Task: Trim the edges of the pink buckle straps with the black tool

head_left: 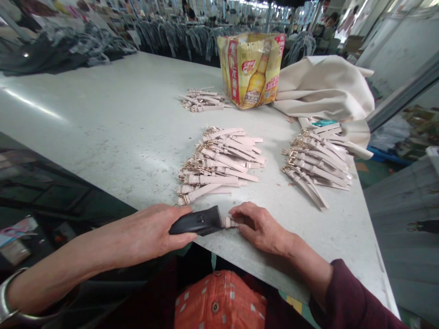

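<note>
My left hand [161, 228] is closed around a black electric clipper [200, 221], which has a small switch on top and its wide head turned to the right. Against that head lies the end of a pale pink buckle strap [227, 222]. My right hand [262, 227] pinches this strap, and its fingers hide most of it. Just beyond both hands a pile of pale pink buckle straps [219, 164] is spread out, gold buckles to the left. A second pile of such straps [318, 160] lies to the right.
Farther back on the white table [103, 123] are a small heap of straps [202, 99], a yellow and red beer carton [254, 71] and a folded cream sheet [325, 87]. Dark grey pieces [65, 48] lie at the far left. The table's front edge runs close under my hands.
</note>
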`<act>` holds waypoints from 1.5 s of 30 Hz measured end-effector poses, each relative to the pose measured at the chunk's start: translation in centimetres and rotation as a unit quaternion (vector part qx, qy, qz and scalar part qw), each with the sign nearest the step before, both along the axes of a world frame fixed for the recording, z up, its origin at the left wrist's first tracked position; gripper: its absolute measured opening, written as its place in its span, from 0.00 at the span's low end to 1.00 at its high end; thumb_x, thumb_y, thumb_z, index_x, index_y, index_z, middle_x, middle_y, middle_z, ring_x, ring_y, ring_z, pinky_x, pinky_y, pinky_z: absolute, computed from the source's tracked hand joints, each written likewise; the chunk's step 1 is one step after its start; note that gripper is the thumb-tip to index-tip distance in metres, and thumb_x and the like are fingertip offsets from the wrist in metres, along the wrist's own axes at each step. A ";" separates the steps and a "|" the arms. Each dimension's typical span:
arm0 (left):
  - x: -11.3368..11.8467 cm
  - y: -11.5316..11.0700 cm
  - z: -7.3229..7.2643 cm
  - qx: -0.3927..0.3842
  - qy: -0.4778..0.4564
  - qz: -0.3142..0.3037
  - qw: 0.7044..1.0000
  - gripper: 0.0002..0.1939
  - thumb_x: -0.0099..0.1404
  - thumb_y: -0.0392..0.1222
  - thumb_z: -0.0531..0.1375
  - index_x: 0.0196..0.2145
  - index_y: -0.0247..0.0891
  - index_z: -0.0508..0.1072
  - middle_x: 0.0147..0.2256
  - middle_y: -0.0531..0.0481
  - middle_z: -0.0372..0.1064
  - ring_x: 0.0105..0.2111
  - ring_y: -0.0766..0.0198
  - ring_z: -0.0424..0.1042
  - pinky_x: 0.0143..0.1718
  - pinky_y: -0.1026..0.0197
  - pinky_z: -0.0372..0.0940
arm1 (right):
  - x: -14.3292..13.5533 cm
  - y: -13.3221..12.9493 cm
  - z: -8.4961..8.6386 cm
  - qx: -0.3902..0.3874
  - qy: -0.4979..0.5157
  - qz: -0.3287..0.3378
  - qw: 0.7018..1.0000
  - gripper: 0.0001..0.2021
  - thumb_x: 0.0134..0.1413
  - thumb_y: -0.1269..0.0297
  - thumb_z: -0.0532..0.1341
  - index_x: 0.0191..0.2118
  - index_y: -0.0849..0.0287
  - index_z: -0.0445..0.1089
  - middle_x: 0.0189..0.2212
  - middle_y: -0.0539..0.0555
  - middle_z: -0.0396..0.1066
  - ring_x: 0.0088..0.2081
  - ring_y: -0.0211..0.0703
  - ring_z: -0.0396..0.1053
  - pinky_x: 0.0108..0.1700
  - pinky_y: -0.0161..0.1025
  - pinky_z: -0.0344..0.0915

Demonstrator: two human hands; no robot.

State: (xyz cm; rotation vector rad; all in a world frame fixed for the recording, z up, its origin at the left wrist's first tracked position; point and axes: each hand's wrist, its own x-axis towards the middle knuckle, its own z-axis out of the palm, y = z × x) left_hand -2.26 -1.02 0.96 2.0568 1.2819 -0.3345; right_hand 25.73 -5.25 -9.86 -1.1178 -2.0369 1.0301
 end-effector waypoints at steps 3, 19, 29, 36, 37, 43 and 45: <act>-0.1 -0.1 0.2 0.010 0.000 -0.020 1.000 0.14 0.67 0.56 0.59 0.37 0.46 0.77 0.33 0.53 0.82 0.33 0.56 0.79 0.35 0.60 0.65 | 0.6 -0.3 0.2 0.040 -0.036 0.012 0.999 0.24 0.48 0.84 0.59 0.49 0.56 0.74 0.43 0.55 0.75 0.46 0.49 0.72 0.53 0.46 0.71; 0.3 -0.2 0.1 0.006 -0.002 -0.019 1.000 0.13 0.68 0.55 0.58 0.37 0.45 0.76 0.33 0.53 0.81 0.33 0.56 0.79 0.34 0.61 0.64 | -0.4 -0.5 -1.0 0.118 -0.050 -0.037 0.991 0.07 0.67 0.72 0.62 0.42 0.55 0.78 0.37 0.57 0.77 0.41 0.49 0.73 0.47 0.46 0.70; 1.6 -1.5 0.6 0.034 -0.006 -0.046 0.998 0.11 0.65 0.54 0.61 0.35 0.46 0.76 0.31 0.51 0.80 0.32 0.53 0.79 0.33 0.58 0.62 | 0.2 -0.1 -1.3 0.068 0.009 -0.034 0.997 0.05 0.67 0.70 0.67 0.40 0.54 0.80 0.35 0.54 0.79 0.41 0.48 0.75 0.48 0.45 0.70; 0.4 -1.7 0.1 0.016 0.021 -0.021 0.999 0.13 0.66 0.58 0.61 0.38 0.48 0.77 0.35 0.49 0.82 0.36 0.50 0.81 0.36 0.57 0.65 | 0.6 0.0 -0.7 0.056 0.021 -0.011 0.998 0.09 0.60 0.75 0.64 0.41 0.55 0.79 0.37 0.55 0.78 0.42 0.48 0.75 0.49 0.45 0.71; 0.4 -1.7 0.1 0.015 0.027 -0.020 0.999 0.14 0.66 0.58 0.60 0.39 0.48 0.77 0.36 0.49 0.82 0.37 0.49 0.81 0.37 0.57 0.65 | 0.7 0.0 -0.5 0.057 0.018 -0.001 0.998 0.12 0.57 0.77 0.63 0.42 0.55 0.78 0.38 0.55 0.77 0.42 0.48 0.74 0.49 0.45 0.71; 1.5 -1.1 0.5 0.013 0.015 -0.036 0.999 0.13 0.66 0.56 0.60 0.37 0.47 0.76 0.34 0.50 0.81 0.35 0.52 0.80 0.36 0.58 0.65 | 1.1 -0.1 0.1 0.060 0.008 0.016 0.998 0.19 0.47 0.82 0.59 0.42 0.56 0.76 0.36 0.54 0.75 0.41 0.48 0.73 0.48 0.43 0.71; 1.7 -0.6 0.6 0.005 0.010 -0.041 0.999 0.12 0.66 0.55 0.59 0.36 0.46 0.76 0.31 0.53 0.80 0.32 0.55 0.79 0.33 0.60 0.63 | 1.1 -0.1 -0.1 0.055 0.005 0.004 0.998 0.19 0.47 0.83 0.60 0.42 0.56 0.75 0.36 0.53 0.75 0.40 0.47 0.72 0.47 0.42 0.70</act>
